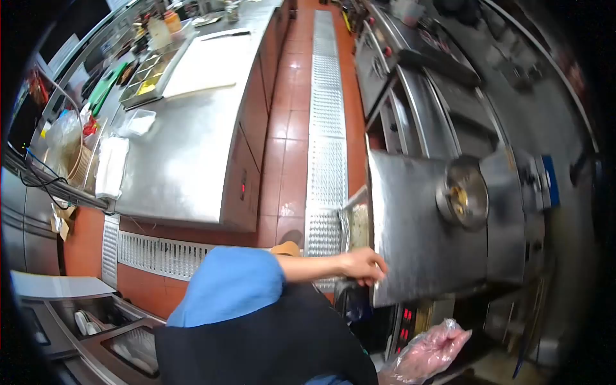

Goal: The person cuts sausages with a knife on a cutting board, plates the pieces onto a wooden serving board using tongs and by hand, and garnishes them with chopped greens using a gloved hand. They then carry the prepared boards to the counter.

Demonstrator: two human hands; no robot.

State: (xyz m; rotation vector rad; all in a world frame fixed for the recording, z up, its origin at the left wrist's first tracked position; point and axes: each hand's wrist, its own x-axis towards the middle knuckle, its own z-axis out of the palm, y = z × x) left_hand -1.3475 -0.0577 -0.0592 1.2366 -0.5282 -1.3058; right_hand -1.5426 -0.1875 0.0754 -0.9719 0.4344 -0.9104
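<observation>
My left hand (364, 265), bare below a short blue sleeve, is at the near left edge of a steel worktop (417, 237). Its fingers are curled closed against or just above that edge; anything inside them is hidden. Lower right, my right hand (431, 353) wears a clear plastic glove. Its fingers look bent together, and what they hold, if anything, does not show. A round metal bowl (471, 208) with some yellowish pieces inside stands on the worktop, beyond both hands.
A long steel counter (173, 154) on the left carries a white cutting board (212, 64), a knife (224, 34) and a divided metal container (144, 83). Metal drain grating (327, 154) runs along the red tiled floor (282, 167). Cooking equipment (443, 96) lines the right.
</observation>
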